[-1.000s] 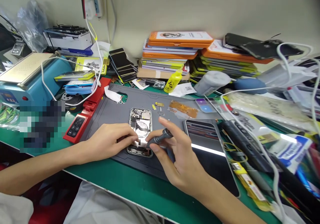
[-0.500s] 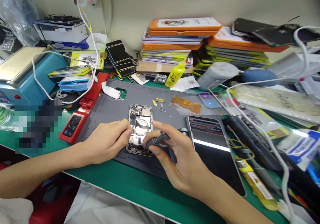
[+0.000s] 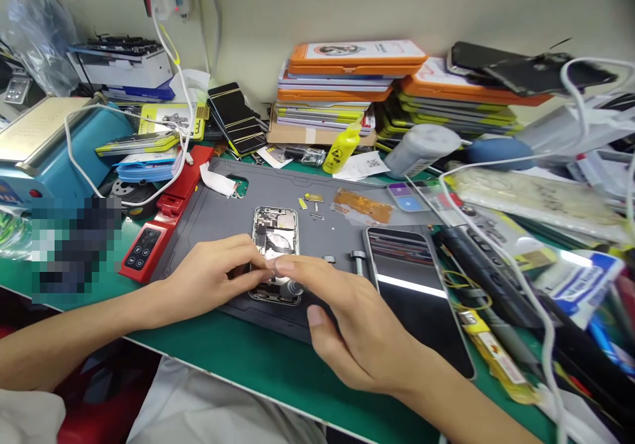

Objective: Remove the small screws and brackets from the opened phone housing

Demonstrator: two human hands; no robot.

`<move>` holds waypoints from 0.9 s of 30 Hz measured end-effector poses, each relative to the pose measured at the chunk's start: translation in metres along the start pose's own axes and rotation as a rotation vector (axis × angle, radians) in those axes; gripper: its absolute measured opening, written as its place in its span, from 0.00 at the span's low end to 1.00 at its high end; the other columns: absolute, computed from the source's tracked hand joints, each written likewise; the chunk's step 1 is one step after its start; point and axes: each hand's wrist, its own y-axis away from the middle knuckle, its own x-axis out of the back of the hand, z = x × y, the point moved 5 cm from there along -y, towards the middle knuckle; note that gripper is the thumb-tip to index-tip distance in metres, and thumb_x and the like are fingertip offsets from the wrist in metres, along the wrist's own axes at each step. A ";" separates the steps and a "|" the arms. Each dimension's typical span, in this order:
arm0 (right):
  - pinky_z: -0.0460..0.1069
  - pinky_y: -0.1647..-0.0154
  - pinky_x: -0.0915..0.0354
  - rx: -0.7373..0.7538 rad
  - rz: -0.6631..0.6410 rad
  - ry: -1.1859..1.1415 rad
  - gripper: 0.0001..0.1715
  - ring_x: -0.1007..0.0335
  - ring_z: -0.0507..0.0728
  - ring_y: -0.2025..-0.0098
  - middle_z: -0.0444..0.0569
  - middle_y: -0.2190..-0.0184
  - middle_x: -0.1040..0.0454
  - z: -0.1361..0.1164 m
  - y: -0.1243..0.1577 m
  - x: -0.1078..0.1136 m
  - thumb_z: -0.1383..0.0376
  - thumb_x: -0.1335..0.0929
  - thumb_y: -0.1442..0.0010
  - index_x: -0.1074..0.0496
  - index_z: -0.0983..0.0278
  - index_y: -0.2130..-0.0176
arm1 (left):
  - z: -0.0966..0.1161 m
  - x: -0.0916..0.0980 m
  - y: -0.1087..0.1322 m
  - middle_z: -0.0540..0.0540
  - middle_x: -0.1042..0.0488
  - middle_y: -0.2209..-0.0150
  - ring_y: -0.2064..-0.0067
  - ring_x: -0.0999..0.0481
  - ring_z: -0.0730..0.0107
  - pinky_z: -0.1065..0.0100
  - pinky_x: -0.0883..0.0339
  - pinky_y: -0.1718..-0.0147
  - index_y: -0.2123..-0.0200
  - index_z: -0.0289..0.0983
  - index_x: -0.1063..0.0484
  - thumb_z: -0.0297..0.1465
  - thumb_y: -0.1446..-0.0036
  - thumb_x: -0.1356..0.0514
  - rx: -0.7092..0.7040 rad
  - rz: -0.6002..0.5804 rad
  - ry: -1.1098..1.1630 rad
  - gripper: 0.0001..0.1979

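Observation:
An opened phone (image 3: 276, 231) with bare internals lies on a dark grey work mat (image 3: 223, 209). My left hand (image 3: 215, 277) rests on the mat at the phone's left edge. Its fingers are curled, and the tips pinch at the phone's lower middle. My right hand (image 3: 350, 321) comes in from the right with the index finger stretched over the phone, meeting the left fingertips. Under that hand stands a dark grey screwdriver (image 3: 294, 290), only its round end showing above the phone's lower right corner. The tip is hidden.
On the mat lie small yellow parts (image 3: 311, 198), an orange flex piece (image 3: 364, 206) and two metal bits (image 3: 358, 257). A detached phone screen (image 3: 404, 262) lies to the right. A red device (image 3: 147, 249), a yellow bottle (image 3: 340, 147), stacked orange boxes (image 3: 347, 77) and white cables (image 3: 501, 245) crowd the bench.
My right hand has swung the screwdriver from a slant to nearly upright and reached its index finger forward over the phone. My left hand has stayed at the phone's edge.

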 end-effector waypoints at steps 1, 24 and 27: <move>0.56 0.38 0.18 0.011 -0.007 0.013 0.36 0.20 0.60 0.33 0.60 0.37 0.19 -0.001 0.000 0.000 0.77 0.38 0.30 0.39 0.62 0.27 | 0.001 0.000 0.000 0.49 0.19 0.60 0.60 0.18 0.70 0.71 0.29 0.60 0.55 0.40 0.18 0.34 0.20 0.38 -0.033 0.013 0.006 0.10; 0.52 0.61 0.15 -0.333 0.292 -0.130 0.32 0.18 0.56 0.62 0.49 0.54 0.21 0.016 0.008 0.005 0.71 0.35 0.21 0.42 0.54 0.25 | 0.008 -0.015 -0.004 0.49 0.16 0.56 0.59 0.16 0.70 0.71 0.33 0.63 0.56 0.42 0.12 0.38 0.21 0.35 -0.060 -0.084 -0.181 0.12; 0.51 0.64 0.17 -0.322 0.266 -0.054 0.32 0.21 0.55 0.66 0.50 0.54 0.21 0.017 0.011 0.005 0.71 0.35 0.21 0.42 0.54 0.25 | 0.012 -0.019 -0.003 0.50 0.15 0.58 0.61 0.17 0.71 0.68 0.36 0.66 0.55 0.44 0.12 0.39 0.18 0.40 -0.165 -0.035 -0.280 0.16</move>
